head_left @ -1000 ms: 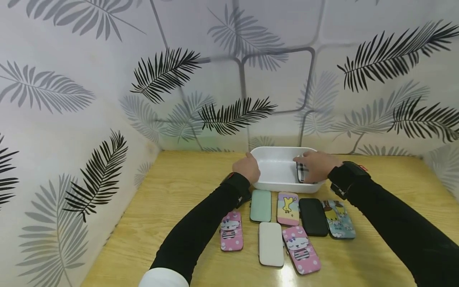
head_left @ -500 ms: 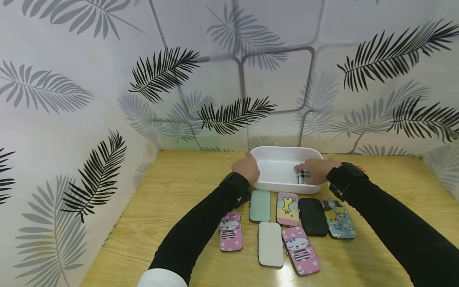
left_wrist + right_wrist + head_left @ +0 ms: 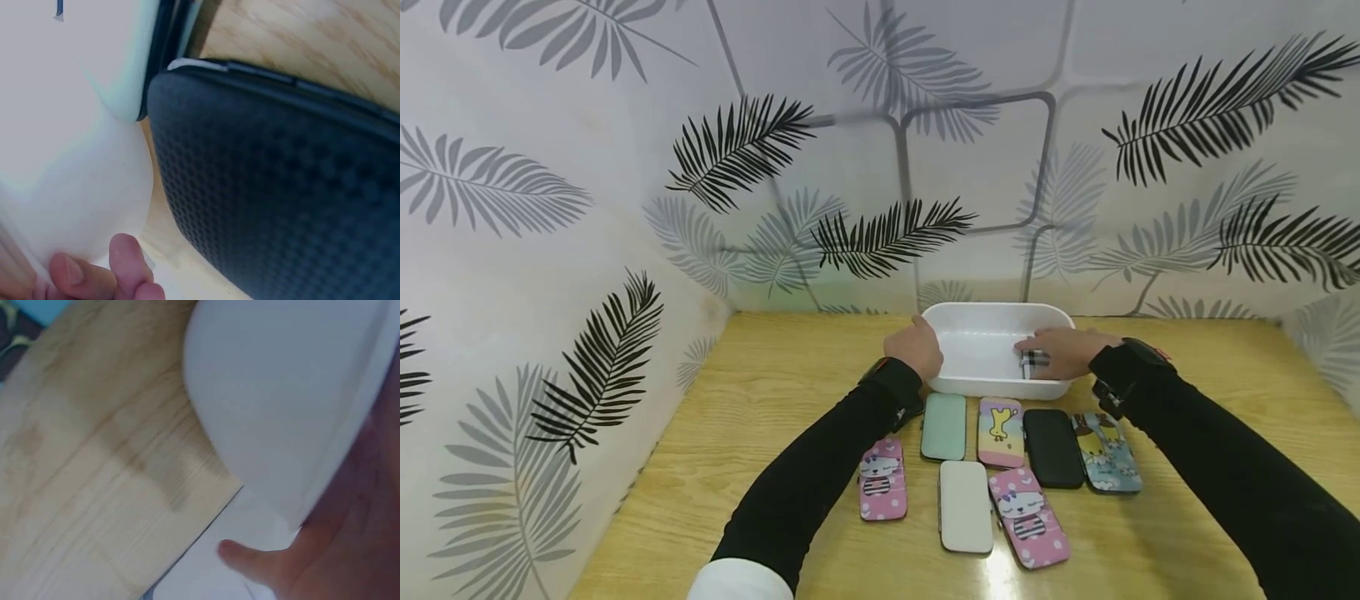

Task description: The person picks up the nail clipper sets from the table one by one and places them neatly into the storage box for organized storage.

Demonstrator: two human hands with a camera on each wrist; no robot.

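My left hand [image 3: 916,350] grips the left end of a white plastic basin [image 3: 988,388]; in the left wrist view its fingertips [image 3: 128,256] show against the basin's outer wall. Over the basin's right end, my right hand [image 3: 1063,353] reaches across the rim and holds a black-and-white plaid case [image 3: 1028,367], mostly covered by that hand. The case lies low inside the basin. In the right wrist view one finger [image 3: 253,559] stretches out past the basin's end, while the other fingers are hidden behind its wall.
In front of the basin lie a mint case [image 3: 944,427], a giraffe-print case [image 3: 1002,433], a black case [image 3: 1054,448] and a blue cartoon case [image 3: 1107,452]. Nearer are a white case [image 3: 966,507] and two pink cat cases [image 3: 1028,518]. A patterned wall covering [image 3: 865,167] stands behind the table.
My right hand has lowered the plaid case from a longer, more exposed position to lower in the basin. My left hand has stayed on the basin's left end.
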